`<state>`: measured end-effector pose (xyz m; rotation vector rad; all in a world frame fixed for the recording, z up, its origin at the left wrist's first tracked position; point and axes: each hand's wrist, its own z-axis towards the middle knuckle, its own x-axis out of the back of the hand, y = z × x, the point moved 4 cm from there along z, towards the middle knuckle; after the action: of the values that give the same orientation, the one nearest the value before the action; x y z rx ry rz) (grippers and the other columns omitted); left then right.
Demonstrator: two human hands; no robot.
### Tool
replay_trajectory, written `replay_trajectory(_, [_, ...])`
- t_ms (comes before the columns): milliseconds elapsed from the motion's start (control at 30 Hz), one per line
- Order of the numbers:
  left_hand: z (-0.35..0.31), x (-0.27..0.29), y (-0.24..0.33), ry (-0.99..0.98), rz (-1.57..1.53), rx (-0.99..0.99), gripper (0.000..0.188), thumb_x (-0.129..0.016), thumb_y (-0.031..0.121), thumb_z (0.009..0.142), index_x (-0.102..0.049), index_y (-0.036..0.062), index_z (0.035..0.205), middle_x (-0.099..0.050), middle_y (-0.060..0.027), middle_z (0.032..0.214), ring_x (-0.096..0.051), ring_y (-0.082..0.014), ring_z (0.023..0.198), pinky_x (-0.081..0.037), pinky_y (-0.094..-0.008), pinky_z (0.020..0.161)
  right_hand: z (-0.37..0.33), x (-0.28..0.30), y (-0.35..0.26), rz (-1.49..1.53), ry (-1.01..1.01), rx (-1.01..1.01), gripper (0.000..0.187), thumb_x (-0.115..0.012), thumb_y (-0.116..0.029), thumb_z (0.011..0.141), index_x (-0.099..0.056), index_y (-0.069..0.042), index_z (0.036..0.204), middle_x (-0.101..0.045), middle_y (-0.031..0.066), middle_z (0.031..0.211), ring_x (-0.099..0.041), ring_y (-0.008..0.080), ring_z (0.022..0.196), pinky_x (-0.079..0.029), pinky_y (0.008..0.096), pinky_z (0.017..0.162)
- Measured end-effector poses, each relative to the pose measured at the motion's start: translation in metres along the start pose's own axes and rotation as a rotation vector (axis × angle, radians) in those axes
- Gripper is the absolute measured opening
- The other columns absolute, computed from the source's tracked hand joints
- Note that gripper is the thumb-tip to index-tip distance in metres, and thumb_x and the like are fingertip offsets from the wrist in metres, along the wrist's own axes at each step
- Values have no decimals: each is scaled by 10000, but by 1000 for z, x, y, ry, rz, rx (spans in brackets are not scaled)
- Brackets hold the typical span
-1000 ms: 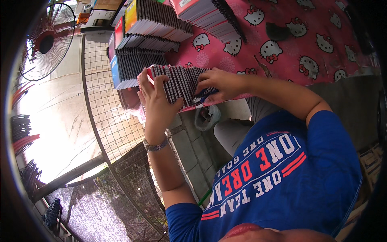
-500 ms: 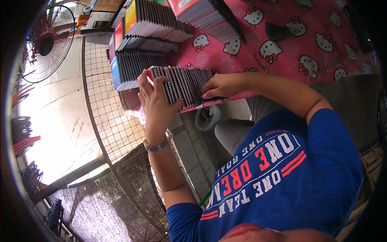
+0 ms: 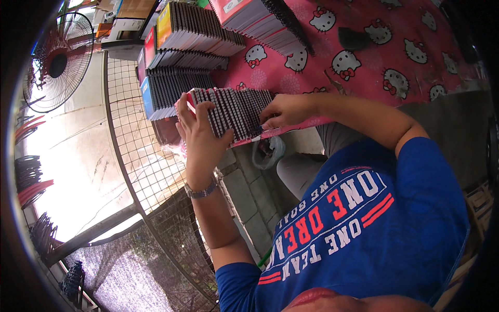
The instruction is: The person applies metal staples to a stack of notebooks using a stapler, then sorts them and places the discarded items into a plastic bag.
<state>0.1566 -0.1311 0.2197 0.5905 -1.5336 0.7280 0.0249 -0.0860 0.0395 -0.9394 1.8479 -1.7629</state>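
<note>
Several dark-coiled notebook stacks (image 3: 182, 82) stand at left, bound along every spine in view. Just right of them, the left hand (image 3: 198, 130) spreads thumb and fingers apart against the left end of a row of pale-coiled notebooks (image 3: 232, 111) at the table's near edge, also visibly bound. At its other end, the right hand (image 3: 288, 108) bends its fingers together; whether they pinch anything cannot be told, nor what remains undone. Around them: a fan (image 3: 58, 66), wire mesh (image 3: 129, 119), a plastic bag (image 3: 268, 153) and a pink cat-print cloth (image 3: 322, 54).
</note>
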Motion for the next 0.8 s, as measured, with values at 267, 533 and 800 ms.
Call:
replay_trajectory(267, [1,0,0,-5,-61,2,651,-814,117,612,-484,134,1172,-191,-206,1508,-301,-471,1346,-337,-554,1063,-6,0,8,-435,499,415,445,-651,-417,855,-628,-115,1182,-583,126,1121,-572,302,1071,-436,422,906])
replay_trajectory(533, [0,1,1,8,-17,-7,646,-812,104,610,-487,132,1168,-197,-206,1503,-303,-476,1346,-340,-548,1065,-6,-3,23,-51,239,178,471,-675,-428,834,-631,-124,1190,-573,100,1168,-560,302,1086,-441,414,913])
replay_trajectory(800, [0,1,0,-6,-33,3,638,-808,101,608,-490,134,1161,-198,-205,1504,-298,-471,1357,-342,-540,1072,-11,-3,10,-457,517,443,489,-704,-409,802,-631,-103,1176,-587,111,1160,-565,329,1079,-443,412,919])
